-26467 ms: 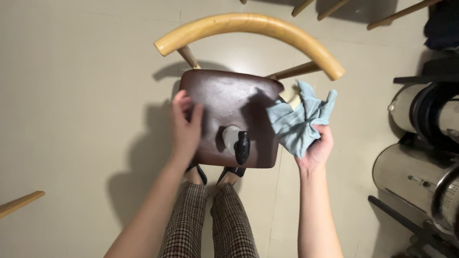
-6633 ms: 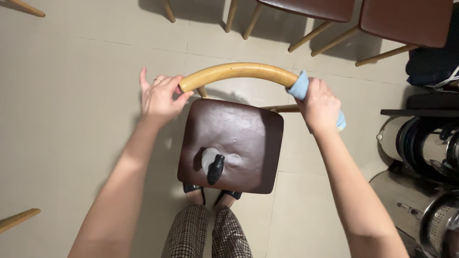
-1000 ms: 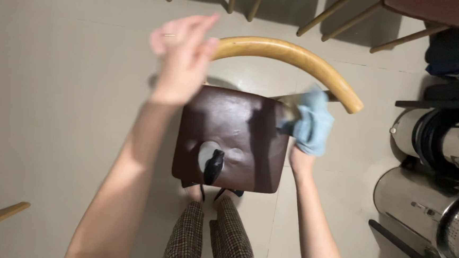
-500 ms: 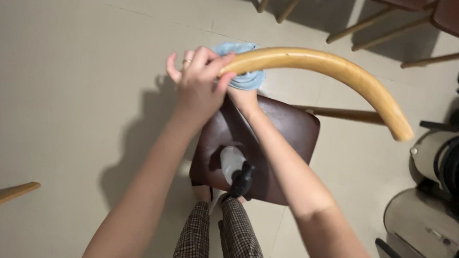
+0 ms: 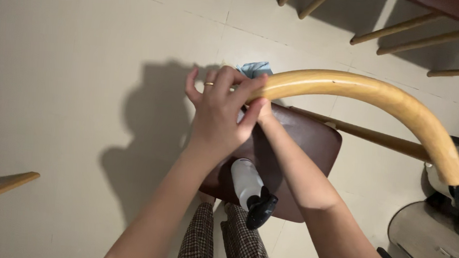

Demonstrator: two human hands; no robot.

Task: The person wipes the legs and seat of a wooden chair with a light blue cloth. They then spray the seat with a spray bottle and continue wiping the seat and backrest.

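- Left hand (image 5: 219, 112): fingers (image 5: 227, 78) are spread and laid over the near end of the curved wooden backrest rail (image 5: 359, 97), palm down. They press on the rail and close on nothing. Keep this hand as the brace so the chair does not swing.
- Right hand (image 5: 262, 111): mostly hidden under the left palm. Its forearm runs up beneath the rail, and whether its fingers are closed on anything cannot be told from this view.
- Light-blue cloth (image 5: 254, 68): only a corner shows, just beyond the left fingertips at the rail end. It appears to wrap that end; what grips it is hidden.
- Technique, as a judgement: fold the cloth fully round the rail so that the top and underside are both covered, then slide it along the curve away from the bracing fingers in one steady stroke.
- Keep the left fingers off the stretch being wiped; shift the brace as the cloth nears it.
- Spray bottle (image 5: 252, 191): lies on the dark brown seat (image 5: 313, 150), below both wrists, black trigger head toward the person. Watch the elbows; a knock could roll it off the seat.
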